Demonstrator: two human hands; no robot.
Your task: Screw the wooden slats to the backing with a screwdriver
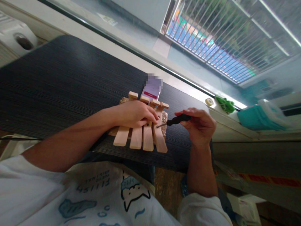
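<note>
A set of several light wooden slats lies side by side on the dark desk, joined into one piece. My left hand lies flat across the slats with its fingers pressed down on them. My right hand is closed around a small black-handled screwdriver. The screwdriver's metal tip touches the side of the rightmost slat near a hole. Some clear wrapping peeks out under the slats.
A phone with a lit screen rests on the desk just behind the slats. On the window sill to the right lie a tape roll, a green cloth and a teal item. The window has metal bars.
</note>
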